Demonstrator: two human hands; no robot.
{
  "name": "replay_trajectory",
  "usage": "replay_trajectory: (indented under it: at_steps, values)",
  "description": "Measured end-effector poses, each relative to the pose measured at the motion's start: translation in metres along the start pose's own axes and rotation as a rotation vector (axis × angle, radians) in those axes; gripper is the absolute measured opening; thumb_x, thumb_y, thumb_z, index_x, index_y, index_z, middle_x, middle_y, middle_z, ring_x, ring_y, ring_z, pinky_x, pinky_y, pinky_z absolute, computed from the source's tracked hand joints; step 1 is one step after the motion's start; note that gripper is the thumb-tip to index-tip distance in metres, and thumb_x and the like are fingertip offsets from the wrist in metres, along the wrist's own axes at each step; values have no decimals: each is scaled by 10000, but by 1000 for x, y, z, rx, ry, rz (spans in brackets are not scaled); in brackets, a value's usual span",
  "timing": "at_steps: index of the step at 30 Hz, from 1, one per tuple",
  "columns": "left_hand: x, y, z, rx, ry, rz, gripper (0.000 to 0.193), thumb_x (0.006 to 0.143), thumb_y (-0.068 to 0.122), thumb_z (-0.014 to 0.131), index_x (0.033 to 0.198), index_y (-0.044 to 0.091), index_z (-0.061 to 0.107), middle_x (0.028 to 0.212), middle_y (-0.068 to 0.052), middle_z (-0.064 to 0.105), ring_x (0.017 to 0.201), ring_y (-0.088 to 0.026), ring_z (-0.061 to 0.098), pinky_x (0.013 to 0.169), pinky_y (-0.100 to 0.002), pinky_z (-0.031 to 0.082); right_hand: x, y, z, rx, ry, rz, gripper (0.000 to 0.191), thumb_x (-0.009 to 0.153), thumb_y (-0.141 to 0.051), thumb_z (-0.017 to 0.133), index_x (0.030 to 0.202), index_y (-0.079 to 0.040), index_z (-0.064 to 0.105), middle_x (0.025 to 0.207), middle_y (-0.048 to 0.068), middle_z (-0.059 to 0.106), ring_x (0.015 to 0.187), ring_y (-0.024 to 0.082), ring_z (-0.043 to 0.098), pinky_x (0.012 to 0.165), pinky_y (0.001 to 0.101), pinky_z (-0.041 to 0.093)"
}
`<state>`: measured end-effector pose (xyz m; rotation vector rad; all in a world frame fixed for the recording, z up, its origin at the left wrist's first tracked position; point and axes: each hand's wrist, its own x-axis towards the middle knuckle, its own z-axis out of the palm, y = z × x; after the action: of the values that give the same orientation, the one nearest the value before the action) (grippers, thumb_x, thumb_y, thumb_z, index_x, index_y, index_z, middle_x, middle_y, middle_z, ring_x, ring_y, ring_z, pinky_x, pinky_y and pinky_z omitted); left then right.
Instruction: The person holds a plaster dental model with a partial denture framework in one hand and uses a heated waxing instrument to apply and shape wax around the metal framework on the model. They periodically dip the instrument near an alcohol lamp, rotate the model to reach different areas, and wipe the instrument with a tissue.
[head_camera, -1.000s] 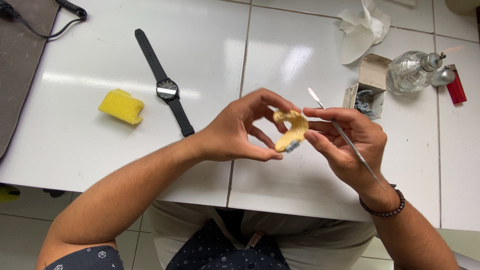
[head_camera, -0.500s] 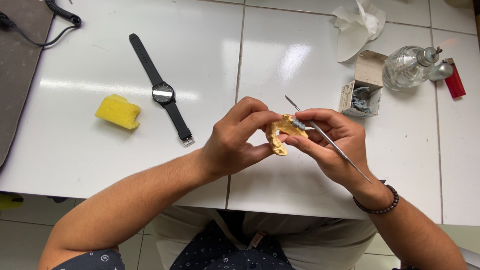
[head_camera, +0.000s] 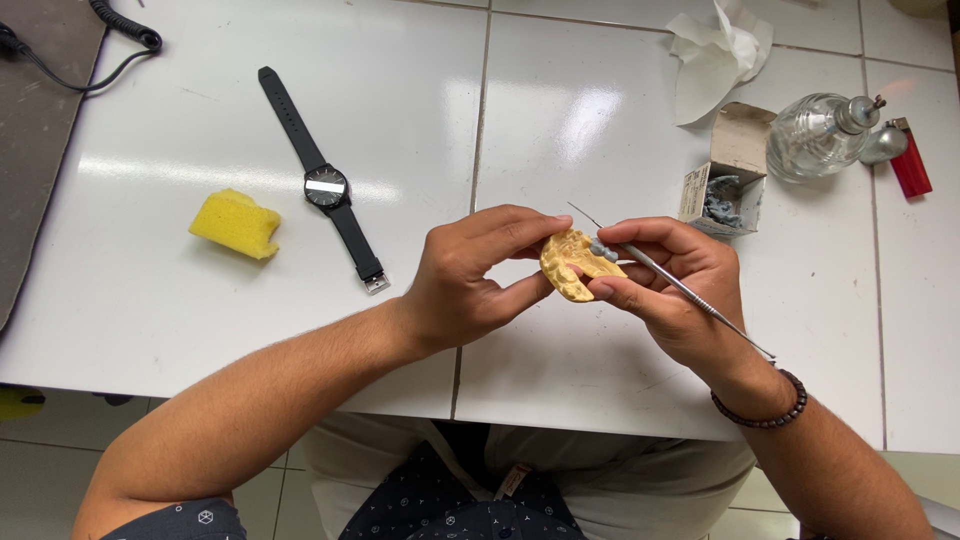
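Note:
My left hand (head_camera: 470, 280) grips a yellow dental cast (head_camera: 573, 266) by its left side, thumb below and fingers on top. My right hand (head_camera: 670, 290) steadies the cast's right side and holds a thin metal carving tool (head_camera: 680, 288) like a pen. The tool's fine tip points up and left over the cast. A small grey lump (head_camera: 601, 248) sits on the cast beside the tool's shaft. Both hands hover above the white tiled table (head_camera: 560, 130).
A black wristwatch (head_camera: 325, 185) and a yellow sponge (head_camera: 234, 222) lie at the left. A small open cardboard box (head_camera: 728, 170), crumpled tissue (head_camera: 720, 50), a glass spirit lamp (head_camera: 818, 135) and a red lighter (head_camera: 910, 160) are at the back right. A coiled black cable (head_camera: 120, 35) is top left.
Both hands have brought the cast closer together and slightly lower. The tool's tip has swung from clear of the cast to lying across it.

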<state>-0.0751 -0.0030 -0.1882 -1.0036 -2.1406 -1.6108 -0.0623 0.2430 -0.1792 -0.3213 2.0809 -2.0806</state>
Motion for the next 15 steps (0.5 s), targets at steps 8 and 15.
replay_trajectory:
  at_steps: [8, 15]
  values:
    - [1, -1, -3, -25, 24, -60, 402, 937, 47, 817, 1300, 36, 645, 1172, -106, 728, 1097, -188, 764, 973, -287, 634, 4, 16, -101, 52, 238, -517, 357, 1151, -314, 541, 1272, 18, 592, 1145, 163, 676, 999, 244, 743, 826, 347, 679]
    - [-2, -5, -2, -187, 16, -190, 369, 996, -15, 711, 1348, -10, 600, 1230, -142, 724, 1181, -214, 743, 1029, -320, 610, 3, 43, -245, -583, 640, -404, 354, 1208, -260, 408, 1094, 6, 611, 943, 80, 629, 879, 167, 686, 781, 276, 606]
